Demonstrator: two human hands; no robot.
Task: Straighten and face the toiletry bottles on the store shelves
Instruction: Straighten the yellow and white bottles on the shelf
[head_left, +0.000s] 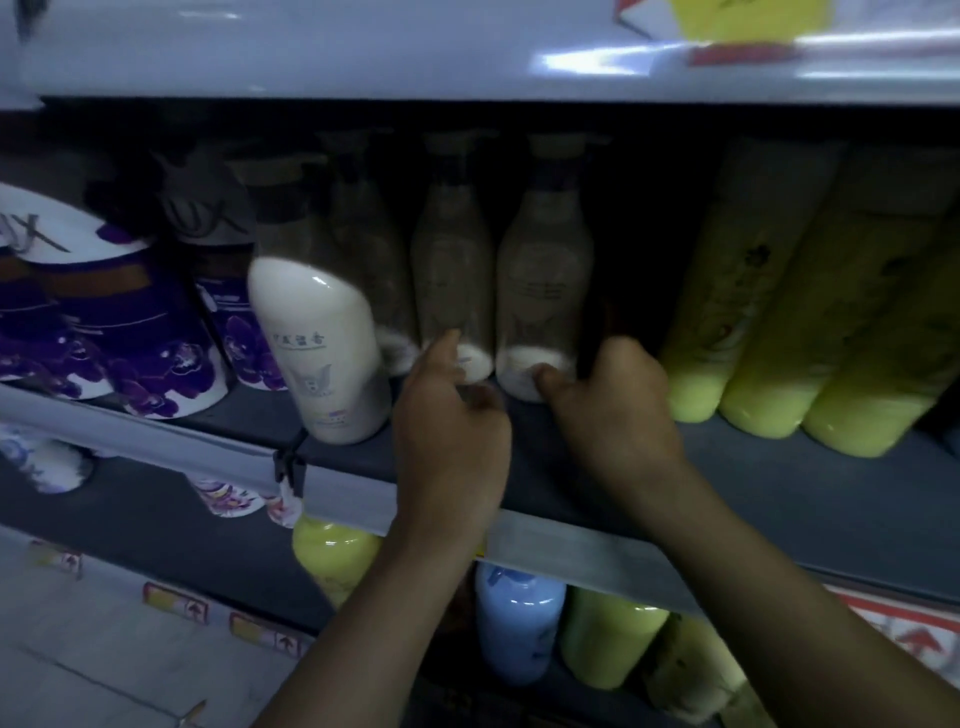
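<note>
Right of the leaning bottle (322, 358), the right hand (615, 410) clasps a rear bottle (540, 291); left hand (449, 421) grip unclear; draw it forward upright.

yellow sign (748, 18) top right, small black clip (288, 465) centre left, red arrow stickers (174, 603) lower left

Grey shelf (779, 483) across mid frame: purple bottles (130, 332) left, white bottles (322, 353) ctr, yellow bottles (779, 338) right.
</note>
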